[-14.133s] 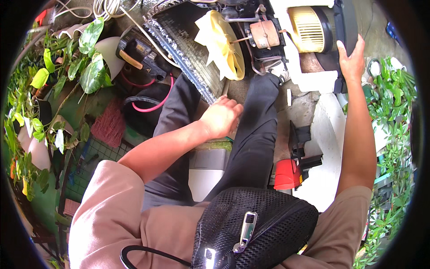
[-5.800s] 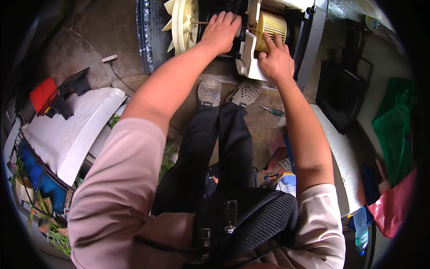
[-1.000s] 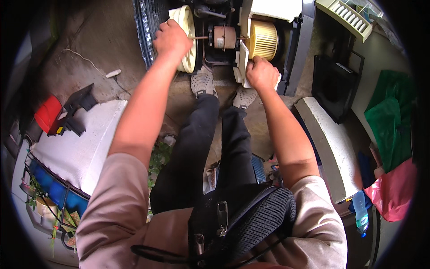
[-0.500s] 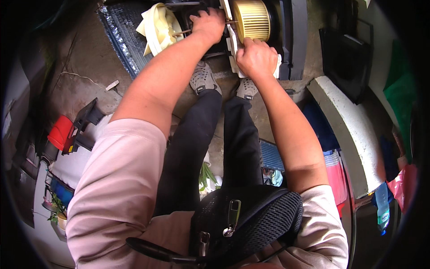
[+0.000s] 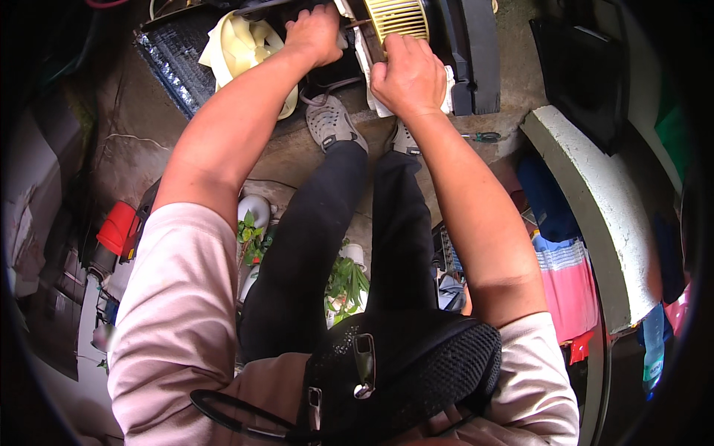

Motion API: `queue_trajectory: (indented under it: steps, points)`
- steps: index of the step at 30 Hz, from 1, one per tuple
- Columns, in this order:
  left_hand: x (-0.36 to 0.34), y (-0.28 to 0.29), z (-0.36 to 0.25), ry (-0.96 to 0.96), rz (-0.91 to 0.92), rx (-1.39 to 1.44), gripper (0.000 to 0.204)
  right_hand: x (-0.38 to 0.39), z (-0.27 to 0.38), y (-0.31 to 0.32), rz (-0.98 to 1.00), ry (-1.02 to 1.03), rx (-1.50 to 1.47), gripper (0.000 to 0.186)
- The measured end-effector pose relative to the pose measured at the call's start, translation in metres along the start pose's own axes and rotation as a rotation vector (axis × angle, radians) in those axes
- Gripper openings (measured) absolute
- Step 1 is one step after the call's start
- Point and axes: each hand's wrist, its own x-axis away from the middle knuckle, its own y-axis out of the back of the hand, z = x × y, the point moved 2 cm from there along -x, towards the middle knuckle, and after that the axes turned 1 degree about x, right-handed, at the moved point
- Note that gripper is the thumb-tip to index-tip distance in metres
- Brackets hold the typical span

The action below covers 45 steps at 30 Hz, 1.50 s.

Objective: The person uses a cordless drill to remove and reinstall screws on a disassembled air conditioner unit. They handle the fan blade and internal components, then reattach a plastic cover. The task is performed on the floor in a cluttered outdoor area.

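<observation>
Concrete floor (image 5: 223, 141) carries the dismantled unit, where my left hand (image 5: 316, 31) clenches beside the cream fan blade (image 5: 238, 48) and my right hand (image 5: 409, 74) grips a white cloth (image 5: 375, 100) under the yellow blower wheel (image 5: 398, 16).

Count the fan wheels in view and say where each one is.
2. A cream bladed fan lies at upper left, beside the left hand. A yellowish drum-shaped blower wheel sits at the top edge, just above the right hand. Others may be hidden.

Two hands (image 5: 316, 33) (image 5: 409, 74), two shoes (image 5: 331, 123) (image 5: 404, 139), one cream fan blade (image 5: 242, 52), one screwdriver (image 5: 480, 137).
</observation>
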Motion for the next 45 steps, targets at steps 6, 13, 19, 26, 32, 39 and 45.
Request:
queue_trajectory:
  steps: [6, 13, 19, 26, 32, 39, 45]
  points:
    - [-0.005, 0.004, -0.002, 0.018, 0.054, -0.017, 0.061, 0.001, 0.003, 0.001, 0.090, -0.013, 0.063, 0.021]
    - [0.004, -0.001, -0.005, 0.075, 0.015, 0.014, 0.070, -0.006, 0.010, 0.004, 0.212, -0.082, 0.151, 0.021]
    - [0.089, -0.021, -0.018, 0.013, -0.446, 0.187, 0.079, -0.003, 0.007, -0.005, 0.211, -0.059, 0.216, 0.021]
    - [0.316, -0.109, 0.018, 0.459, -0.387, 0.983, 0.028, -0.010, 0.018, 0.009, 0.361, -0.154, 0.141, 0.026]
    - [0.536, -0.256, 0.097, 1.076, -0.047, 1.071, 0.022, 0.013, -0.016, 0.059, -0.017, 0.186, -0.172, 0.017]
    - [0.731, -0.245, -0.017, 1.328, -0.511, 0.762, 0.019, 0.145, -0.105, 0.142, 0.625, -0.104, -0.145, 0.041]
    - [0.799, -0.134, 0.002, 1.525, -0.681, 0.810, 0.016, 0.235, -0.162, 0.218, 1.016, -0.175, 0.441, 0.023]
